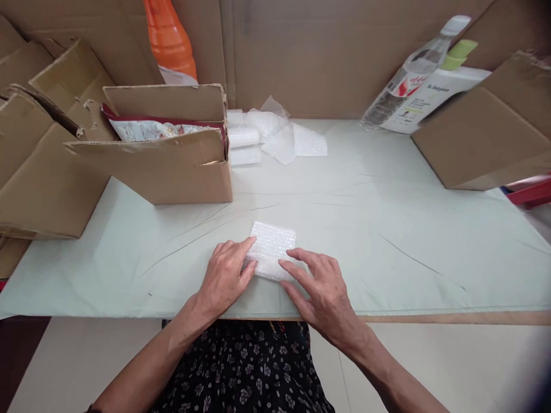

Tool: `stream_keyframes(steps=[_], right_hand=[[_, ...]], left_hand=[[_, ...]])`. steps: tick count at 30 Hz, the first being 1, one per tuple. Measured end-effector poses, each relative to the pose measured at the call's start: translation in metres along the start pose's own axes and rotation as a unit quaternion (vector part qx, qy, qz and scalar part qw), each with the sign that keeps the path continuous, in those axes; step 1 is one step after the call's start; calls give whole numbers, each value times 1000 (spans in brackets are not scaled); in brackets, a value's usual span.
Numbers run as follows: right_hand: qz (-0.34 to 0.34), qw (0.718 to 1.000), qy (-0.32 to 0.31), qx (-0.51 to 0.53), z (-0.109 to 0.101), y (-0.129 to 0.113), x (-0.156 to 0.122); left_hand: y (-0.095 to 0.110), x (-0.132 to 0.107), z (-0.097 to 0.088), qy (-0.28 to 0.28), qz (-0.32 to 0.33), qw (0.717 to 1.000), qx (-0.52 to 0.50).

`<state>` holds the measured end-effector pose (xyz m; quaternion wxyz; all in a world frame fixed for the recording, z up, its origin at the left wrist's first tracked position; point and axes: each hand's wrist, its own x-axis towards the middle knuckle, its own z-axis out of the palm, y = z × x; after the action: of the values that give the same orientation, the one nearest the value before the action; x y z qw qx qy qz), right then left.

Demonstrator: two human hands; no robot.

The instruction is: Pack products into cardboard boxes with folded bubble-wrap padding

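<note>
A small square of white bubble wrap point(272, 245) lies on the table near its front edge, between my two hands. It looks folded or made into a flat pouch; whether anything is inside I cannot tell. My left hand point(226, 271) rests at its left side, thumb and index fingertips touching the wrap and set apart from each other, the other fingers bent. On the right side, my right hand point(321, 284) has its fingers spread, with fingertips at the wrap's right edge and the thumb by its lower right corner.
Several more bubble wrap pieces point(271, 135) lie at the back. Left of them stands an open cardboard box point(189, 172) holding a red-edged packet point(142, 129). An orange bottle point(170, 43) is behind it. A clear bottle point(408, 74), white tube point(430, 97) and carton point(482, 137) stand right.
</note>
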<state>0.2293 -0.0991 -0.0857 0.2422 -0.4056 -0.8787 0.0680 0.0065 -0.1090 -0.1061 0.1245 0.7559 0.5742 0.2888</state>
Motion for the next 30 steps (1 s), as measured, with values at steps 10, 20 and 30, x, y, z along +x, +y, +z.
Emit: stream_keyframes(steps=[10, 20, 30], right_hand=[[54, 983, -111, 136, 5, 0, -3], [32, 994, -100, 17, 16, 14, 9], [-6, 991, -95, 90, 10, 15, 20]], left_hand=[[8, -15, -8, -29, 65, 994, -77], [-1, -4, 6, -5, 0, 999, -31], [-5, -4, -32, 30, 54, 996, -70]])
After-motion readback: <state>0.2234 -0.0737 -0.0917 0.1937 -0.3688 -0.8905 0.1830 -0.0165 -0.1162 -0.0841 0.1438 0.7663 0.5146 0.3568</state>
